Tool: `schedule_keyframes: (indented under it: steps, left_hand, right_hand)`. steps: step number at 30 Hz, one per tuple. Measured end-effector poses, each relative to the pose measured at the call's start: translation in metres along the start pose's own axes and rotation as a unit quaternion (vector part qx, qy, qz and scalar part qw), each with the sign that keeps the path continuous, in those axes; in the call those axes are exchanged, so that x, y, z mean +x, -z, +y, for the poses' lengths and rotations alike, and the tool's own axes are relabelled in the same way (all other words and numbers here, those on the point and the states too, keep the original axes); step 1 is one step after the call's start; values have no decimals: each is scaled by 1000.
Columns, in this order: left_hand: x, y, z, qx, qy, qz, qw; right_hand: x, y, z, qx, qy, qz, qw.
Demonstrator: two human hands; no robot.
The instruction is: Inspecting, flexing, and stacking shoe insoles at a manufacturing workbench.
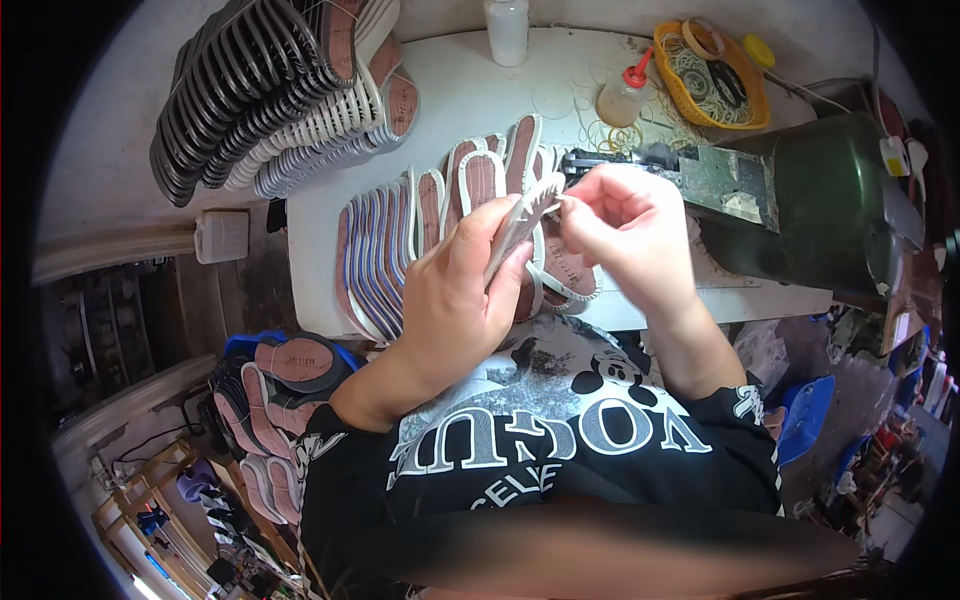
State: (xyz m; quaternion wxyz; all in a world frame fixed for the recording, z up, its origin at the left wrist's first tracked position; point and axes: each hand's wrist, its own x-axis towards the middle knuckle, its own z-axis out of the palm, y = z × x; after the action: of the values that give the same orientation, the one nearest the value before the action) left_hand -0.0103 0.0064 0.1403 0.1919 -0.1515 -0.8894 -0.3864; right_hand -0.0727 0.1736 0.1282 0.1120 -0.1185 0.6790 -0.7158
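Centrally in the head view, a pale-rimmed sole piece (520,228) is tilted upward between both hands, above the white table (445,95). The left hand (450,275) grasps its lower part, thumb opposing the fingers; the right hand (625,235) pinches a pale strip (553,203) at the far end with thumb and forefinger. Expect a light, firm yet bendable piece, unlikely to slip or break; grip the side edges near mid-length, clear of the rim. Similar soles (380,250) stand in a row left of the left fingers. Small dark marks on an insole (568,265), below the right fingertips, are not legible; large pale lettering crosses the black shirt (620,490) nearer the wearer than the fingers.
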Motion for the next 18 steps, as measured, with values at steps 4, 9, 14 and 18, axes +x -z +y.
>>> schedule_keyframes:
  steps: [4, 9, 14, 18]
  left_hand:
    - [-3, -3, 0, -23, 21, -17, 999]
    - [0, -5, 2, -14, 17, -62, 998]
    - [1, -7, 5, 32, 3, -110, 993]
    - [3, -12, 7, -75, 65, -112, 989]
  right_hand:
    - [-7, 5, 2, 131, -46, -37, 990]
    - [-5, 16, -2, -271, 254, -18, 928]
    - [-9, 16, 3, -318, 291, 55, 901]
    - [-22, 25, 15, 31, 13, 32, 999]
